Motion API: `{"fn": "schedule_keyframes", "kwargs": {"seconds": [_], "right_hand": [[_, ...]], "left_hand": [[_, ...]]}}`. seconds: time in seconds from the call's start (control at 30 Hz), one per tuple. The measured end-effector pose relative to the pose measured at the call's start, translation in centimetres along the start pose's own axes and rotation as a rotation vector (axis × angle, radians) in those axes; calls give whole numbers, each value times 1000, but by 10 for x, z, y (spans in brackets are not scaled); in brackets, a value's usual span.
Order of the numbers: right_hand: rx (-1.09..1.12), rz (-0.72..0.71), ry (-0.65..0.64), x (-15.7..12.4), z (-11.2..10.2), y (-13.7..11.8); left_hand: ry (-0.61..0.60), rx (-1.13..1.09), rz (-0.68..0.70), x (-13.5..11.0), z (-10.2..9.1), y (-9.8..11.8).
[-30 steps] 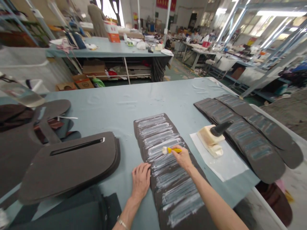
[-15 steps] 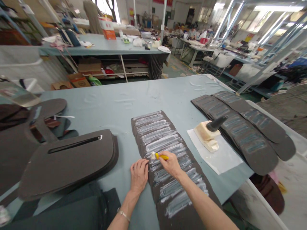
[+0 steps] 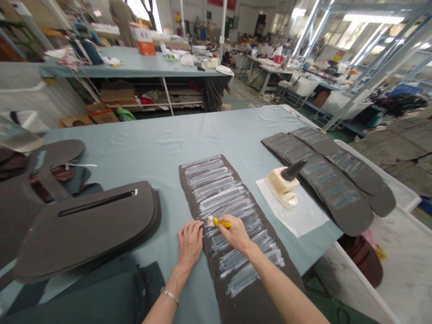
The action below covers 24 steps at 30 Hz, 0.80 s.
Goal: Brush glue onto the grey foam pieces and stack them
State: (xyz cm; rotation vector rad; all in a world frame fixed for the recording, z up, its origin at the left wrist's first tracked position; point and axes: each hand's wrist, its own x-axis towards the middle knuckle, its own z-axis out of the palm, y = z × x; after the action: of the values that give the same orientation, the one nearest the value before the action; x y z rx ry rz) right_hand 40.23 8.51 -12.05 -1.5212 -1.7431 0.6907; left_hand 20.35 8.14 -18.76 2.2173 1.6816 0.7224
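Yellow-handled brush (image 3: pixel 221 222) pinched in right hand (image 3: pixel 235 234); left hand's (image 3: pixel 190 244) spread fingers (image 3: pixel 195 227) touching dark panel stack (image 3: pixel 232 265)

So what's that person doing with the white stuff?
A person's right hand holds a small yellow-handled brush on a long overlapping row of dark grey foam pieces streaked with white paste. The left hand rests at the row's edge on the pale blue-grey table. Nearby, a cream-coloured block with a black cone sits on a white sheet, beside more dark pieces with bluish stripes.

Bright even light, overhead fluorescent tubes (image 3: pixel 373 17), glare at far windows (image 3: pixel 150 13), soft shadows, edges bowed
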Motion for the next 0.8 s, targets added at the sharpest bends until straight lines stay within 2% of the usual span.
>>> {"fn": "schedule_keyframes", "kwargs": {"seconds": [0.07, 0.17, 0.2, 0.27, 0.33, 0.47, 0.57, 0.63, 0.7, 0.77, 0.8], "right_hand": [[-26, 91, 77, -1, -17, 18], [-111, 279, 320, 0, -66, 64], [-148, 306, 364, -1, -80, 77], [-213, 318, 398, -3, -97, 94], [-253, 298, 387, -6, -99, 99], [-254, 315, 438, -9, -87, 84], [-167, 326, 495, -14, -65, 53], [-45, 268, 406, -21, -39, 28], [80, 180, 209, -29, -12, 7], [142, 136, 57, -32, 7, -2], [145, 149, 39, -32, 10, -1]], "left_hand": [[10, -9, 3, -1, 1, 1], [18, -28, -9, -2, 1, 2], [18, -37, -17, -2, 2, 1], [12, -65, -41, -1, 1, -1], [1, -123, -72, 0, -2, -5], [57, -211, -146, -8, -14, -6], [22, -172, -76, -28, -21, 9], [-50, -135, 17, -43, -20, 21], [-80, -87, 58, -57, -17, 31], [-73, -45, 43, -66, -12, 35], [-68, -33, 31, -68, -10, 36]]}}
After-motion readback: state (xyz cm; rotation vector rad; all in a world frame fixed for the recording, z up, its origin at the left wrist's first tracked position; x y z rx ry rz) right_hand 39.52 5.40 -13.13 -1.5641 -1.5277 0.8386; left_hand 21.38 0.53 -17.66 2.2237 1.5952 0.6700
